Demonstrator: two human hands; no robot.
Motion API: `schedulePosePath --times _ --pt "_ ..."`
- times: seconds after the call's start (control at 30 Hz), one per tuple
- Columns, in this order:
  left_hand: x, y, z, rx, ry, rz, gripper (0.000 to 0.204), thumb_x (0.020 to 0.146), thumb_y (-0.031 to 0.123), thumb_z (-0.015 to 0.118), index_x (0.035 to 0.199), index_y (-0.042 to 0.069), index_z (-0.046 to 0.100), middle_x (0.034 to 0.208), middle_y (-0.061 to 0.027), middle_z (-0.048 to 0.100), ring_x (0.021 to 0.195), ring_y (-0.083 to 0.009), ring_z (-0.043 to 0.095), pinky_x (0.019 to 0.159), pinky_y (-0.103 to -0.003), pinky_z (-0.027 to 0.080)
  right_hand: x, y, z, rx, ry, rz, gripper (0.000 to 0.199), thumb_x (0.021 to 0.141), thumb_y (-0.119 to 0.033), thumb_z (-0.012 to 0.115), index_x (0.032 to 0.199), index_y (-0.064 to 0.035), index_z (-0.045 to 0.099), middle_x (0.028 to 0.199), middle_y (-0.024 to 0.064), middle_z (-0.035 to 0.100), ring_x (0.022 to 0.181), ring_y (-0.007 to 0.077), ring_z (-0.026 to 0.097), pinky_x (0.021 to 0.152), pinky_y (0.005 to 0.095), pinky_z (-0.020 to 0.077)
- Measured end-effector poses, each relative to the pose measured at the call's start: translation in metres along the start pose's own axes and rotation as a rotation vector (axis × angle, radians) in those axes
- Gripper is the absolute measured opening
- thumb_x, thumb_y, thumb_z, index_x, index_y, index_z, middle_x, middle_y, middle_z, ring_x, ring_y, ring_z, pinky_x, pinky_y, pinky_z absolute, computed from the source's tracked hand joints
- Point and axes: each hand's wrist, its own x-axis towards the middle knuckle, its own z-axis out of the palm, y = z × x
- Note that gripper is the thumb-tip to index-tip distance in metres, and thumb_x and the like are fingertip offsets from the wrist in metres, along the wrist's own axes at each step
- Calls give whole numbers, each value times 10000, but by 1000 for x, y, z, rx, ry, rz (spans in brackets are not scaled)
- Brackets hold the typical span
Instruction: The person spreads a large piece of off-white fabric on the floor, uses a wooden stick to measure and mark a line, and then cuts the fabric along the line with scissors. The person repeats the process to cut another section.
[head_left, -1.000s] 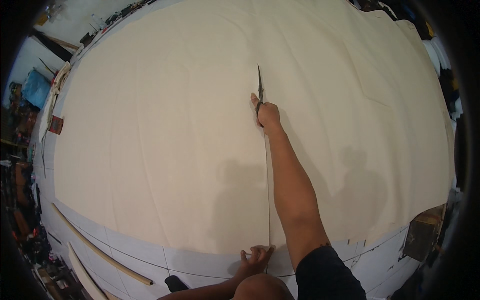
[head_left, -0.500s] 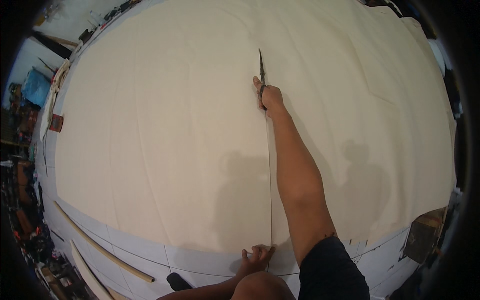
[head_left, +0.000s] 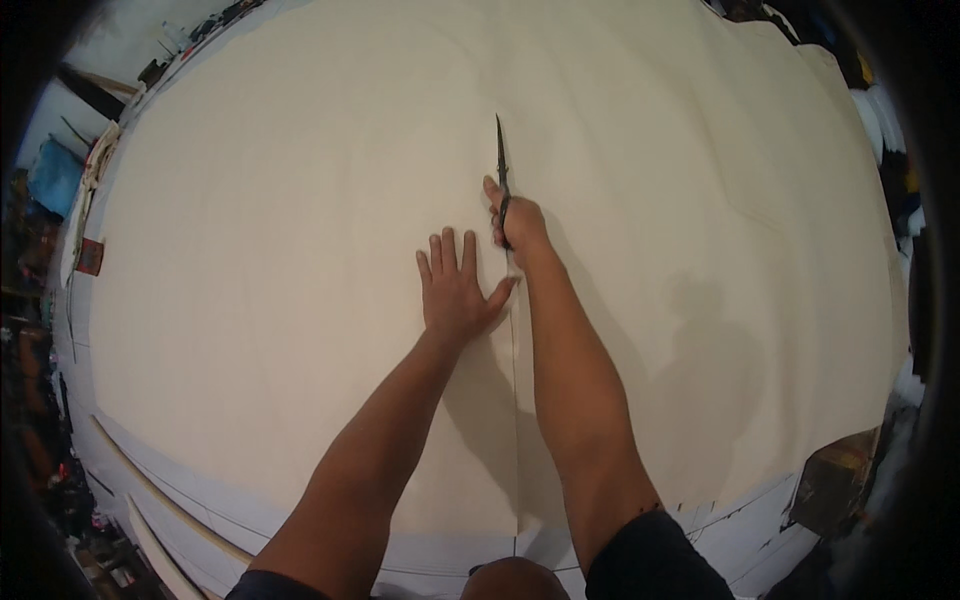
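Across cream cloth (head_left: pixel 300 300), left hand (head_left: pixel 457 302) flat, fingers splayed, empty, likely bracing it; right hand (head_left: pixel 523 222) curled round scissors (head_left: pixel 502 168)

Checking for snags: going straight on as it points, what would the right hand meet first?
Beyond its scissors, the right hand would likely meet just cream sheet; otherwise the way looks free to the picture's top, though depth is unclear.

Cream cloth (head_left: pixel 280 250) I press, matt, smooth, faintly creased; scissors (head_left: pixel 501 160) I grip, dark metal, mostly dull; floor tiles (head_left: pixel 745 530), hard, smooth-looking; my right sleeve (head_left: pixel 650 562), matt dark cloth; blue bundle (head_left: pixel 55 178) looks like plastic.
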Motion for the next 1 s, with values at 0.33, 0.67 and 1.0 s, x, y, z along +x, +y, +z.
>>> schedulePosePath --times 0.33,0.67,1.0 --pt "19 7 -3 -37 -174 -90 890 824 575 565 1440 -9 297 1482 -306 232 1412 -454 163 1131 -592 87 0 -7 -5 -113 71 62 553 862 -541 644 635 -61 491 531 17 449 427 130 461 413 289 378" --pt "32 -12 -7 -68 -369 -190 900 803 583 591 1428 -2 314 1486 -310 223 1406 -478 157 1114 -631 81 5 19 12 -298 141 -4 459 881 -485 654 711 -91 490 534 -26 435 413 72 420 394 238 345" --pt "25 -17 -1 -18 -365 -172 900 766 621 628 1376 -1 403 1450 -319 284 1380 -499 212 1085 -666 139 39 -24 14 -146 24 82 393 941 -414 593 784 -63 516 560 -28 421 454 62 416 423 228 349"
